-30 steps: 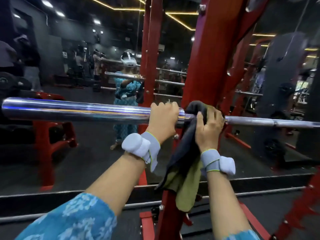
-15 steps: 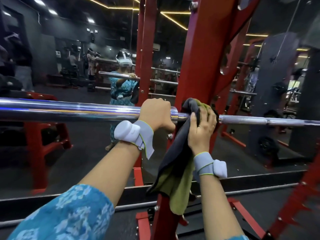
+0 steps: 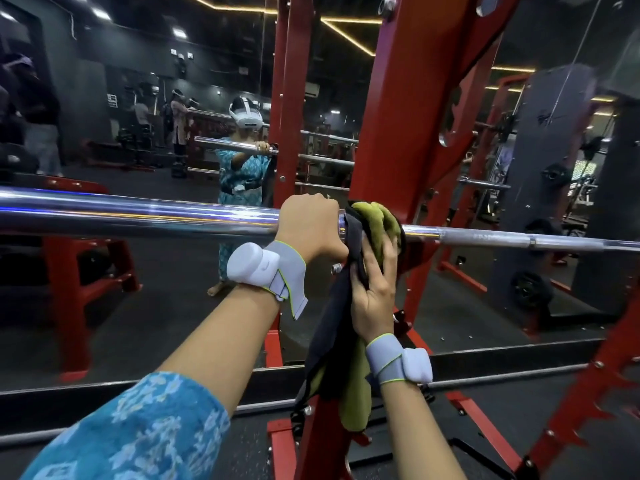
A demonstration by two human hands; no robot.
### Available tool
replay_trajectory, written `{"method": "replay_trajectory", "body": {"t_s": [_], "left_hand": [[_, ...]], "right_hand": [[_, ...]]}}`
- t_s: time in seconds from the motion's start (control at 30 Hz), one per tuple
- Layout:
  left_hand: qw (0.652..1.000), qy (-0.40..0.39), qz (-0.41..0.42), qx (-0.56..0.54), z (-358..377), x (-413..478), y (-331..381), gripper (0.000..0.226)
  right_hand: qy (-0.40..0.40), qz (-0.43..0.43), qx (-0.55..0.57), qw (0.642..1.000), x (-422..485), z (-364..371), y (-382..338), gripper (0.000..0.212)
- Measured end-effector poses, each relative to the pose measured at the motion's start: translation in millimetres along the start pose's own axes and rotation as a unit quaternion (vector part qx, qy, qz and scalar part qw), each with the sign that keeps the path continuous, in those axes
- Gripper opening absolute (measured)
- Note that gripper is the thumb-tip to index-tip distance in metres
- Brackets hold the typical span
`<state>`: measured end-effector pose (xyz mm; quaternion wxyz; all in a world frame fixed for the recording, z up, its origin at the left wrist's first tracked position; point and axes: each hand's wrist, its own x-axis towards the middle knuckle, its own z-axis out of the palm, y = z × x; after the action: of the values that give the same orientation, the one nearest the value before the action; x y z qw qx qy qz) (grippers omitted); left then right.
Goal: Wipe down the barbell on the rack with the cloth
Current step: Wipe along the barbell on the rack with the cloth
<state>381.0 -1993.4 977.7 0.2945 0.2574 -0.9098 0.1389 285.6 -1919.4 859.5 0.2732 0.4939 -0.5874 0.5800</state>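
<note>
step: mid-wipe, at the sleeve-to-shaft junction, hard against the red upright.
barbell (image 3: 138, 220): horizontal on the rack (image 3: 398, 116); thick sleeve jutting left of the upright, thinner shaft running right.
left hand (image 3: 308, 226): fingers curled together over the sleeve's inner end, gripping bare metal, likely steadying.
right hand (image 3: 374, 289): touching the left, clamping the cloth (image 3: 377, 216) round the bar; thumb across the dark face, fingertips hidden behind the wad, spread impossible to tell.
cloth detail: olive green on one face, dark grey on the other; soft, limp; wad on the bar, long tail hanging past the right wrist.
next: probably sliding the wad right along the shaft; calls for a firm wrap-round squeeze and keeping the tail clear of the upright's bolts. Sleeve wipe needs the left hand moved off.
materials: sleeve polished chrome, mirror-bright, smooth cylinder; shaft duller grey, surface texture too fine to tell. Rack of red painted steel, boxy, bolted.
</note>
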Motion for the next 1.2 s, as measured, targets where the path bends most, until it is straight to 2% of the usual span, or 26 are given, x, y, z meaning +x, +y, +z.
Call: {"method": "replay_trajectory", "body": {"t_s": [0.1, 0.23, 0.37, 0.53, 0.63, 0.77, 0.87, 0.97, 1.03, 1.07, 1.2], "left_hand": [[1.000, -0.008, -0.009, 0.003, 0, 1, 0, 0.028], [1.000, -0.008, -0.016, 0.009, 1, 1, 0, 0.025], [1.000, -0.009, -0.018, 0.013, 2, -1, 1, 0.028], [0.999, -0.002, -0.024, 0.022, 3, -5, 0, 0.034], [0.999, 0.020, -0.028, 0.037, 6, -9, 4, 0.038], [0.992, 0.088, -0.021, 0.083, 18, -16, 9, 0.040], [0.981, 0.172, 0.004, 0.095, 31, -17, 8, 0.032], [0.972, 0.222, 0.002, 0.083, 38, -21, 7, 0.023], [0.969, 0.234, -0.012, 0.075, 43, -24, 8, 0.032], [0.971, 0.226, -0.019, 0.071, 46, -25, 7, 0.044], [0.975, 0.214, -0.028, 0.061, 48, -26, 11, 0.084]], "right_hand": [[-0.026, 0.002, -0.005, 1.000, 25, -9, -5, 0.047], [-0.027, -0.013, -0.145, 0.989, 58, -8, -9, 0.047], [0.025, -0.044, -0.252, 0.966, 60, -11, 2, 0.042], [0.086, 0.040, -0.366, 0.926, 76, -20, 13, 0.038], [0.094, 0.061, -0.366, 0.924, 73, -19, 10, 0.037], [0.082, -0.007, -0.298, 0.951, 59, -3, -2, 0.037], [0.059, -0.048, -0.260, 0.963, 53, 0, -7, 0.038], [0.047, -0.025, -0.294, 0.954, 59, -9, 0, 0.041], [0.053, 0.017, -0.307, 0.950, 63, -13, -1, 0.039], [0.056, 0.027, -0.320, 0.946, 64, -12, -5, 0.037], [0.018, -0.007, -0.374, 0.927, 50, -12, -17, 0.035]]}}
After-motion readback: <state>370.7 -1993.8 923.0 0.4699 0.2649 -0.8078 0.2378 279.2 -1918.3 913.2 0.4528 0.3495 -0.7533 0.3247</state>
